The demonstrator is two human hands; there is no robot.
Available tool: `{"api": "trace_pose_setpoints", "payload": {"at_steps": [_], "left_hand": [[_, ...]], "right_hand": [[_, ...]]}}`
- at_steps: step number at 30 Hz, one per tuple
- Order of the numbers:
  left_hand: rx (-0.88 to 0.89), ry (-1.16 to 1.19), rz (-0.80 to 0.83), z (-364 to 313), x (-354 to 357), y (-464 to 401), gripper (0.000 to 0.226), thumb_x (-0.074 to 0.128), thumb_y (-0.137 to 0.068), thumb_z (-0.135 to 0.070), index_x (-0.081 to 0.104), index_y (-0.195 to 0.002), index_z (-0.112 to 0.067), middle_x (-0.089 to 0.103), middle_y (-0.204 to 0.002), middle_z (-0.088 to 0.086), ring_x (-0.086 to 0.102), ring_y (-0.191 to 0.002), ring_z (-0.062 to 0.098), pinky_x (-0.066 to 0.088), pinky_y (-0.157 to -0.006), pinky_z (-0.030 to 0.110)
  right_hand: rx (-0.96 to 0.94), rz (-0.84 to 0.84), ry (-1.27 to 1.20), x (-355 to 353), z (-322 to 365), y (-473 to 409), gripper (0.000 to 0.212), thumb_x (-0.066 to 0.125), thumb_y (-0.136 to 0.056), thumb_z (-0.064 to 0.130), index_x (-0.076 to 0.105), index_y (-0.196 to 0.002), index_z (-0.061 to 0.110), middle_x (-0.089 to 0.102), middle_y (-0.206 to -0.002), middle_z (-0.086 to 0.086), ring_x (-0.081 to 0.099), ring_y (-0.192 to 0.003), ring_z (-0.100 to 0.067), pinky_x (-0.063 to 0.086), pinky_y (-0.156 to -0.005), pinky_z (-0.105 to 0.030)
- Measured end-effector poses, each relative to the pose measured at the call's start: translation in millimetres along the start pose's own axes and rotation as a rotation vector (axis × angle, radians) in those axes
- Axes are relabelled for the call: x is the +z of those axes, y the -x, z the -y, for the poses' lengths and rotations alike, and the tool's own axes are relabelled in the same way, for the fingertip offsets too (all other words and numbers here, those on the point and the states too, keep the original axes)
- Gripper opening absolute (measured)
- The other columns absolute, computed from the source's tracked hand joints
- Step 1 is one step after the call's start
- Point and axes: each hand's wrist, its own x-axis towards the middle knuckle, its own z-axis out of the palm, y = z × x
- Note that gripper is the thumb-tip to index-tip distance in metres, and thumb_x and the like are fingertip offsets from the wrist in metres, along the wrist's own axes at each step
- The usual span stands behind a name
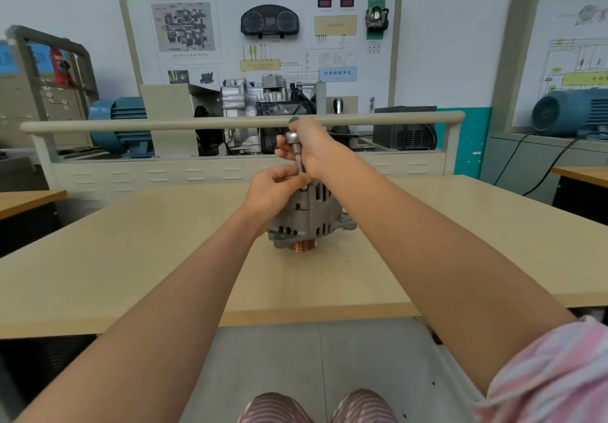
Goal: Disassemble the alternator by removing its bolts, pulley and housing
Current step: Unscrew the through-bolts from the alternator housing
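early going: the right hand (312,146) is gripping a ratchet (293,146) upright while the left hand (274,189) is pinching its shaft, both working atop the alternator (309,217), which is looking fully assembled, pulley (302,245) sitting beneath them

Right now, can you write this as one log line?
right hand: grips ratchet | left hand: pinches its shaft | alternator: pulley-down on table

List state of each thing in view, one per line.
alternator: standing on end on the table, pulley down, housing closed
ratchet: upright, its tip on top of the alternator
right hand: grips the ratchet head
left hand: pinches the ratchet's lower shaft
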Motion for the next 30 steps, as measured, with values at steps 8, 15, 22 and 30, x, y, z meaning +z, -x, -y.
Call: {"api": "trace_pose_setpoints", "payload": {"at_steps": [8,15,22,30], "left_hand": [[-0.01,0.009,-0.065,-1,8,-2,0.012,0.069,-0.084,-0.009,0.067,-0.081,-0.02,0.066,-0.068,-0.007,0.06,-0.053,-0.007,0.043,-0.048,0.006],[-0.02,-0.067,-0.104,1,9,-2,0.021,0.06,-0.086,0.0,0.062,-0.076,-0.019,0.062,-0.069,-0.005,0.057,-0.06,0.005,0.045,-0.047,0.01],[-0.013,0.034,-0.054,1,2,2,0.012,0.064,-0.088,-0.014,0.07,-0.089,-0.024,0.07,-0.066,-0.018,0.064,-0.06,-0.008,0.043,-0.049,0.005],[-0.056,0.041,-0.074,-1,5,-1,0.009,0.069,-0.084,-0.011,0.068,-0.08,-0.019,0.069,-0.067,-0.01,0.062,-0.055,-0.005,0.043,-0.047,0.007]], "right_hand": [[-0.026,-0.094,-0.045,-10,2,-5,0.028,0.031,-0.1,0.012,0.042,-0.075,0.007,0.044,-0.057,-0.003,0.038,-0.05,-0.01,0.036,-0.05,-0.019],[-0.131,-0.235,-0.1,5,-13,-11,0.033,0.032,-0.101,0.016,0.034,-0.126,-0.005,0.058,-0.095,-0.015,0.054,-0.069,-0.02,0.048,-0.059,-0.026],[0.019,-0.019,0.048,-6,4,-7,0.024,0.031,-0.099,0.011,0.046,-0.081,0.007,0.043,-0.057,-0.004,0.039,-0.049,-0.013,0.041,-0.044,-0.02],[-0.066,-0.087,0.13,-3,-1,0,0.023,0.031,-0.099,0.012,0.047,-0.083,0.006,0.053,-0.058,-0.005,0.048,-0.056,-0.015,0.048,-0.059,-0.024]]}}
